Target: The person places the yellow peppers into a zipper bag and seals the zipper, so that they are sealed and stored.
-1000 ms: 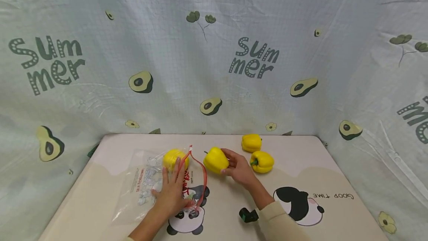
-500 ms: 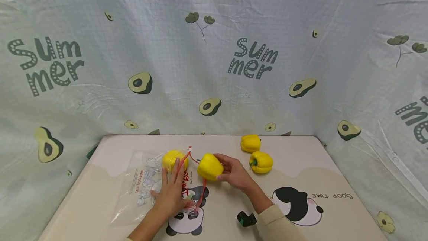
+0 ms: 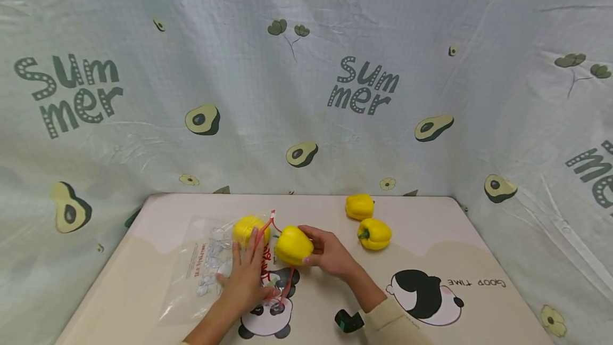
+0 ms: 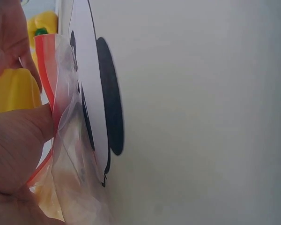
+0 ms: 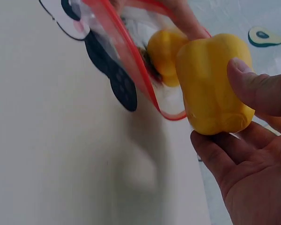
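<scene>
As the right hand [image 3: 331,253], gripping a yellow bell pepper [image 3: 293,245], shifts toward 8 o'clock, it nears the open-mouthed plastic bag [image 3: 183,281] (left hand [image 3: 244,281] splayed across it).

Head view's gazing forward and down from farther back; both wrist views are peering close, sharing one red-rimmed, clear plastic bag [image 4: 71,152].

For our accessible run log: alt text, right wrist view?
A right-hand grip holds a yellow bell pepper at the open mouth of a red-rimmed clear plastic bag. A second yellow bell pepper shows inside the bag.
</scene>
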Motion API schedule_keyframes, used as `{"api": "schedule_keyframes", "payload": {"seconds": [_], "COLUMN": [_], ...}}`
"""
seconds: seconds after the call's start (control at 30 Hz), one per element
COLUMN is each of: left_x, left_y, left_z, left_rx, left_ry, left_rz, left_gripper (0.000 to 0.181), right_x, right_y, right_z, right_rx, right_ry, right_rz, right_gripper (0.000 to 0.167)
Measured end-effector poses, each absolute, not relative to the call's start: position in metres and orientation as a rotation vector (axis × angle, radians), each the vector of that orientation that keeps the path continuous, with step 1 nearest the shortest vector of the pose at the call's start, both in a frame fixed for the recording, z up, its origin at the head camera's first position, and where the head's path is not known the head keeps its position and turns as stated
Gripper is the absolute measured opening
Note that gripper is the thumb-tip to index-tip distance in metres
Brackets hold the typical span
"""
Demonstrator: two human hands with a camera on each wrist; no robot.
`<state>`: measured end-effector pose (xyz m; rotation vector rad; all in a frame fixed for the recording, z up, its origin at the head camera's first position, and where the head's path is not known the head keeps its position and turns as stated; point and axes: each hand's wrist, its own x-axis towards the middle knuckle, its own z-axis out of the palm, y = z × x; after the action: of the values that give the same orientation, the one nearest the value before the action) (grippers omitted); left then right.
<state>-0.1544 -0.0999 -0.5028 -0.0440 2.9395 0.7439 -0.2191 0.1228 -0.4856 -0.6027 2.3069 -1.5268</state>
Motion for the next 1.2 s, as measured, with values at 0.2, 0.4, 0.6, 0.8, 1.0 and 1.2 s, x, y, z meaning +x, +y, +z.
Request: {"api": "schedule_keyframes", "payload": {"seconds": [0.2, 0.4, 0.6, 0.8, 1.0, 1.2], "left_x": [-0.154, -0.155, -0.155, -0.154, -0.154, -0.153], "left_y": [-0.099, -0.098, -0.098, -0.098, -0.098, -0.1], "left_z": [-0.502, -0.503, -0.502, -0.5, -0.502, -0.502], "left_rx": [-0.036, -0.031, -0.016, 0.0, 0.014, 0.014], "left_ry": [2.948, 2.951, 2.947, 2.962, 2.967, 2.954], "left_rz": [0.736, 0.736, 0.765, 0.763, 0.762, 0.756], "left_gripper": [0.127, 0.127, 0.127, 0.127, 0.127, 0.125], "right_x": [-0.214, -0.21, -0.206, -0.203, -0.199, -0.197], "right_y": [0.114, 0.109, 0.099, 0.087, 0.078, 0.072], "right_z": [-0.483, -0.483, -0.484, -0.483, -0.488, -0.499], "right_rx": [-0.549, -0.498, -0.454, -0.364, -0.299, -0.364], "right_ry": [2.329, 2.379, 2.475, 2.578, 2.606, 2.624], "right_rz": [-1.511, -1.498, -1.457, -1.394, -1.409, -1.391], "right_gripper": [0.071, 0.072, 0.071, 0.07, 0.069, 0.069]}}
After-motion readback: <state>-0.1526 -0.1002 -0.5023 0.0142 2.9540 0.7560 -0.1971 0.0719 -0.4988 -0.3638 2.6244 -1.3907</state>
